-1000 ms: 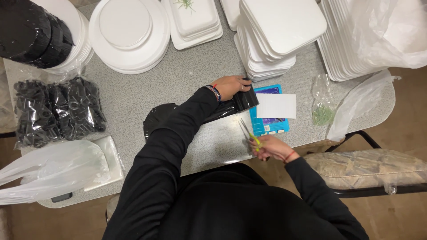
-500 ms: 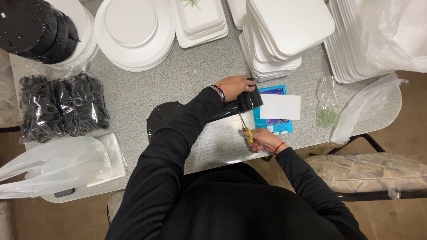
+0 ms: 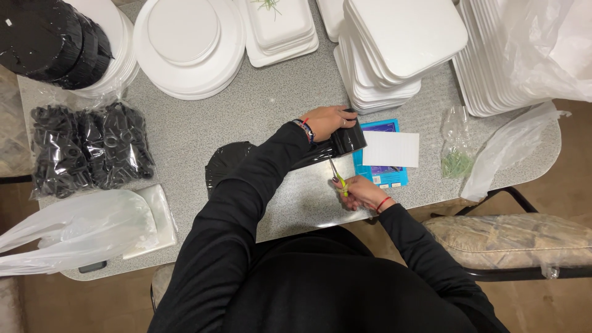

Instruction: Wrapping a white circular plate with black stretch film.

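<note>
Nearest to us, our right hand (image 3: 361, 194) is clenched around scissors (image 3: 338, 179) with yellow-green handles, the blades pointing up and away toward the black roll (image 3: 348, 140). The blades meet the black film (image 3: 311, 157) that stretches from the roll leftward under our left forearm. Just beyond, our left hand (image 3: 327, 120) grasps the roll from above, fingers wrapped over its top, holding it at the edge of a blue card (image 3: 382, 172). A white card (image 3: 390, 148) lies on top of the blue one, just right of the roll. Under the film and our forearm lies a shiny clear sheet (image 3: 302, 203), which reaches the near edge of the grey speckled counter (image 3: 246, 117). A dark round piece (image 3: 225, 163) lies on the counter, touching our left sleeve.

To the left, near the edge, sits a white plastic bag (image 3: 68, 231) over a flat white tray (image 3: 157, 216). Beyond it lies a clear bag of black pieces (image 3: 86, 148). To the right, a small clear bag with green bits (image 3: 457, 161) lies beside a larger clear bag (image 3: 512, 148), and a padded chair (image 3: 512, 240) stands off the counter's corner.

Farthest away are stacks: black lids (image 3: 49, 37) at the left, round white plates (image 3: 188, 46), white trays (image 3: 280, 28) with a green sprig, square white plates (image 3: 401, 43) just beyond our left hand, and more white plates (image 3: 493, 61) at the right under a plastic wrap (image 3: 549, 43).
</note>
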